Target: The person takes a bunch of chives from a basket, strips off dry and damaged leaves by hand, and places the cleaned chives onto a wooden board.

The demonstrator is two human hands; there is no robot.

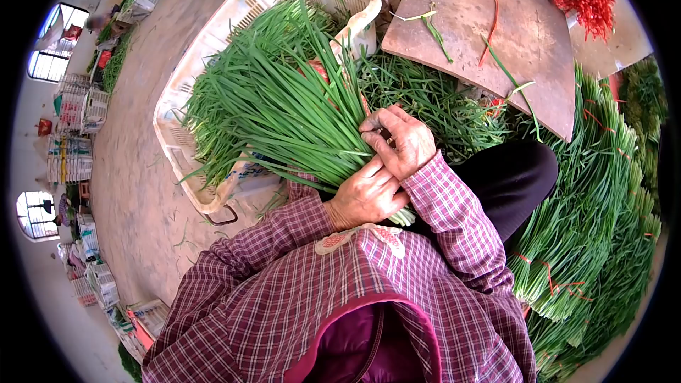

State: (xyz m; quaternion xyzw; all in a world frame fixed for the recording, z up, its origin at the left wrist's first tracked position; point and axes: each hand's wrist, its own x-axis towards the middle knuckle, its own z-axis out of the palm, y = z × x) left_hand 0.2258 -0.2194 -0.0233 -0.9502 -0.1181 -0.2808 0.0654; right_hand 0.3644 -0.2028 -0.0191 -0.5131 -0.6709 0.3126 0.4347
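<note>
The left hand [367, 195] is closed firmly around the stem end of a garlic chive bundle [298, 110], its leaves extending over the white plastic crate [367, 6] at far left. The right hand [403, 140] touches the bundle, fingers bent; whether it pinches anything cannot be determined. Tied chives [567, 234] lie right.

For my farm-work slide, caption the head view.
Left hand gripping a green bunch, right hand against it, leaves fanning over a white crate, red-tied bundles alongside.
</note>
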